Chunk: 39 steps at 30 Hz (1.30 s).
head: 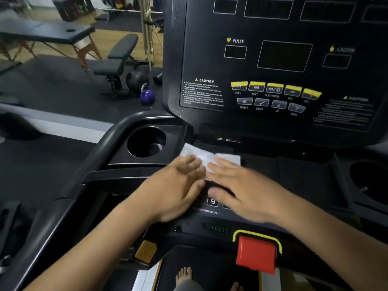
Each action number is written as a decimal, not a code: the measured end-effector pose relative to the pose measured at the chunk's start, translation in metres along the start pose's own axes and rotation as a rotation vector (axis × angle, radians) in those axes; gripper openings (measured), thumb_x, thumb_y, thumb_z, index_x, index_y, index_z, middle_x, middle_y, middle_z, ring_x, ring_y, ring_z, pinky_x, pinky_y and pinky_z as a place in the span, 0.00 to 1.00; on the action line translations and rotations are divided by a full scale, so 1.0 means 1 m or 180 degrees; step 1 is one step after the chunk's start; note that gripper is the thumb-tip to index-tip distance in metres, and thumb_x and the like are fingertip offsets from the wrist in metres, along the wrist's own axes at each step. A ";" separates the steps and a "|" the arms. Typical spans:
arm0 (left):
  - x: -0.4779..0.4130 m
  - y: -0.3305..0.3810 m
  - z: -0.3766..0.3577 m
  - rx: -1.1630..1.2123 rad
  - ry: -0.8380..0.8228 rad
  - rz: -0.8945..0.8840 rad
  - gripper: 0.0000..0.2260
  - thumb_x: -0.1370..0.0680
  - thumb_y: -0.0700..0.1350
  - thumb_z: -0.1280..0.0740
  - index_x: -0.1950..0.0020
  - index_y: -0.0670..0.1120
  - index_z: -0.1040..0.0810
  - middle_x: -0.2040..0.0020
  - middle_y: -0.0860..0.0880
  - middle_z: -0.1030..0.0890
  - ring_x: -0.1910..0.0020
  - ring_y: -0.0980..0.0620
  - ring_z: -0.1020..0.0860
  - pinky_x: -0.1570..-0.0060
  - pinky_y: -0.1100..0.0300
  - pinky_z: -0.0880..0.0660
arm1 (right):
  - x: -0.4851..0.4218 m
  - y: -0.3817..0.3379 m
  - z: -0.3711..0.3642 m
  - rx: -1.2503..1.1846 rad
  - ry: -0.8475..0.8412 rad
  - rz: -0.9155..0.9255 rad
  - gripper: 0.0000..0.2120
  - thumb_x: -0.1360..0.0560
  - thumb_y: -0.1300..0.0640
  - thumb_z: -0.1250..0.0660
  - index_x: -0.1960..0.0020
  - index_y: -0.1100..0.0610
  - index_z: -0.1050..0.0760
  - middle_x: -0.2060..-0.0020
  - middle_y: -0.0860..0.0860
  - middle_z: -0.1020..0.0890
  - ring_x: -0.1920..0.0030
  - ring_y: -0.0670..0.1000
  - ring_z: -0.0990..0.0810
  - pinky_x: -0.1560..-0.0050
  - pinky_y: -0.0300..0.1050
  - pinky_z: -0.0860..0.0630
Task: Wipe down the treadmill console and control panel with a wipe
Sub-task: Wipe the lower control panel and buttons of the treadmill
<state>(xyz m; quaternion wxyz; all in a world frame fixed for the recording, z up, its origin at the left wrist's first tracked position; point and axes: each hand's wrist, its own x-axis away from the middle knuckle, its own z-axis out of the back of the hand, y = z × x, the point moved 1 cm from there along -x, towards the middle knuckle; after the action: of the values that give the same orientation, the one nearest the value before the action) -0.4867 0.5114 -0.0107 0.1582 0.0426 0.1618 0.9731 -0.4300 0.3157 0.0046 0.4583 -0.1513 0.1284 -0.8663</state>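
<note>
1. The treadmill console is filling the upper right of the frame: dark display windows, caution labels and a row of yellow buttons. No hand or cloth is touching it. Nothing is showing whether it has been cleaned, so I am judging it as work left to do.
2. The control panel is running across the middle of the frame below the console, with a cup holder at its left end. This is where the wiping is happening now.
3. The left hand and the right hand are lying side by side at frame centre. Both are flat with fingers straight and nothing gripped, and the fingertips are pressing down on the cloth. Both are blurring slightly, which suggests a stroke under way.
4. The wipe is lying spread flat on the panel's upper left part, just right of the cup holder and just below the console's lower edge, with its near edge going under the fingers.
5. The red stop button and the START key are sitting lower in the frame, and the "9" key is peeking out between the hands. The wipe is not reaching any of them.
6. Progress, as I am reading it, is early to middling. One patch of the panel is being covered, while the panel's right side, the keys and the whole upright console appear to be waiting.
</note>
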 end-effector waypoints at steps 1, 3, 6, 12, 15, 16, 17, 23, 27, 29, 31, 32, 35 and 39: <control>0.005 0.001 -0.001 0.0040 -0.0008 0.0009 0.33 0.21 0.61 0.58 0.22 0.45 0.36 0.22 0.47 0.37 0.21 0.53 0.46 0.22 0.57 0.49 | 0.004 -0.001 -0.001 -0.0038 -0.0034 -0.0057 0.39 0.27 0.31 0.59 0.23 0.48 0.40 0.22 0.42 0.44 0.23 0.40 0.57 0.26 0.35 0.55; -0.003 -0.005 0.000 -0.0010 -0.0050 0.0055 0.35 0.22 0.62 0.59 0.22 0.44 0.38 0.21 0.46 0.38 0.20 0.53 0.48 0.22 0.56 0.50 | -0.006 0.004 0.003 -0.0113 -0.0048 -0.0138 0.40 0.29 0.31 0.60 0.23 0.48 0.40 0.22 0.43 0.45 0.23 0.40 0.55 0.26 0.35 0.57; -0.031 -0.016 0.002 -0.0104 -0.0034 0.0220 0.39 0.25 0.63 0.62 0.21 0.43 0.41 0.20 0.44 0.41 0.20 0.51 0.50 0.22 0.60 0.54 | -0.033 0.016 0.011 -0.0123 0.0125 -0.0251 0.39 0.28 0.33 0.59 0.24 0.51 0.36 0.23 0.47 0.39 0.23 0.43 0.49 0.24 0.41 0.50; -0.005 -0.008 0.005 -0.0064 -0.0021 0.0136 0.37 0.24 0.62 0.61 0.23 0.46 0.35 0.22 0.49 0.36 0.21 0.56 0.47 0.23 0.59 0.45 | -0.009 0.009 -0.007 0.0070 0.0056 -0.0036 0.40 0.27 0.27 0.60 0.23 0.47 0.40 0.22 0.43 0.44 0.22 0.41 0.55 0.23 0.43 0.50; -0.021 -0.009 0.002 -0.0155 -0.0077 0.0223 0.35 0.22 0.62 0.59 0.22 0.45 0.38 0.21 0.47 0.37 0.21 0.53 0.47 0.24 0.61 0.48 | -0.022 0.013 0.001 -0.0014 0.0123 -0.0134 0.31 0.21 0.36 0.52 0.25 0.51 0.35 0.22 0.45 0.41 0.22 0.43 0.51 0.26 0.39 0.51; -0.030 -0.010 0.002 -0.0171 -0.0073 0.0303 0.33 0.21 0.60 0.57 0.21 0.45 0.39 0.21 0.46 0.38 0.20 0.52 0.47 0.25 0.61 0.48 | -0.030 0.015 0.005 -0.0022 0.0179 -0.0202 0.28 0.20 0.39 0.50 0.26 0.53 0.33 0.22 0.46 0.40 0.23 0.44 0.49 0.26 0.38 0.51; -0.038 -0.011 0.003 -0.0175 -0.0051 0.0343 0.31 0.20 0.58 0.55 0.21 0.44 0.40 0.21 0.46 0.38 0.20 0.51 0.47 0.25 0.61 0.49 | -0.036 0.016 0.007 -0.0031 0.0229 -0.0239 0.26 0.19 0.41 0.49 0.27 0.54 0.31 0.23 0.47 0.39 0.23 0.44 0.48 0.27 0.37 0.51; 0.011 0.003 0.003 0.0127 0.0029 0.0161 0.31 0.21 0.60 0.56 0.25 0.49 0.32 0.23 0.51 0.35 0.21 0.58 0.46 0.25 0.57 0.41 | 0.002 0.000 -0.005 -0.0215 0.0099 -0.0103 0.35 0.25 0.31 0.57 0.24 0.47 0.39 0.23 0.41 0.42 0.24 0.38 0.53 0.28 0.32 0.57; -0.009 0.000 0.004 -0.0064 -0.0095 0.0210 0.28 0.19 0.61 0.55 0.25 0.50 0.32 0.23 0.49 0.34 0.22 0.54 0.44 0.25 0.55 0.40 | -0.018 0.011 0.001 -0.0316 0.0149 -0.0004 0.33 0.23 0.34 0.53 0.26 0.51 0.33 0.24 0.47 0.36 0.25 0.39 0.48 0.28 0.30 0.56; -0.028 -0.004 0.004 -0.0206 -0.0039 0.0292 0.30 0.19 0.60 0.55 0.23 0.46 0.36 0.22 0.47 0.36 0.21 0.52 0.45 0.25 0.58 0.45 | -0.031 0.018 0.004 -0.0321 0.0225 -0.0159 0.34 0.24 0.37 0.54 0.26 0.53 0.33 0.24 0.49 0.37 0.23 0.42 0.47 0.29 0.29 0.58; -0.028 -0.003 0.006 -0.0137 0.0083 0.0299 0.35 0.22 0.62 0.59 0.24 0.44 0.34 0.23 0.46 0.34 0.21 0.52 0.45 0.25 0.59 0.45 | -0.029 0.017 0.006 -0.0376 0.0249 -0.0204 0.36 0.26 0.35 0.56 0.26 0.52 0.33 0.23 0.48 0.38 0.23 0.43 0.48 0.26 0.33 0.56; -0.018 0.000 0.007 -0.0062 0.0116 0.0254 0.36 0.23 0.62 0.60 0.26 0.45 0.31 0.23 0.47 0.33 0.22 0.53 0.44 0.24 0.57 0.43 | -0.022 0.014 0.003 -0.0387 0.0206 -0.0152 0.36 0.26 0.34 0.57 0.26 0.51 0.32 0.23 0.48 0.38 0.23 0.43 0.49 0.25 0.36 0.55; 0.013 0.009 0.007 0.0052 0.0190 0.0163 0.32 0.23 0.61 0.58 0.30 0.48 0.26 0.26 0.50 0.30 0.23 0.57 0.41 0.28 0.57 0.36 | 0.000 0.006 -0.004 -0.0422 0.0086 0.0028 0.35 0.26 0.34 0.54 0.26 0.51 0.33 0.24 0.45 0.39 0.24 0.38 0.51 0.25 0.33 0.55; -0.014 -0.001 0.013 -0.0068 0.0000 0.0114 0.32 0.23 0.62 0.58 0.30 0.50 0.27 0.25 0.49 0.30 0.24 0.53 0.38 0.27 0.53 0.36 | -0.016 0.022 0.006 -0.0413 0.0160 -0.0003 0.28 0.21 0.41 0.49 0.27 0.55 0.31 0.26 0.48 0.34 0.28 0.37 0.45 0.31 0.24 0.57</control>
<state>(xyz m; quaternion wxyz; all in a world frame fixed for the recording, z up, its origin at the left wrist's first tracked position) -0.4719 0.5113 0.0005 0.1412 0.0439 0.1506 0.9775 -0.4027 0.3162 0.0001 0.4437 -0.1589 0.1957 -0.8600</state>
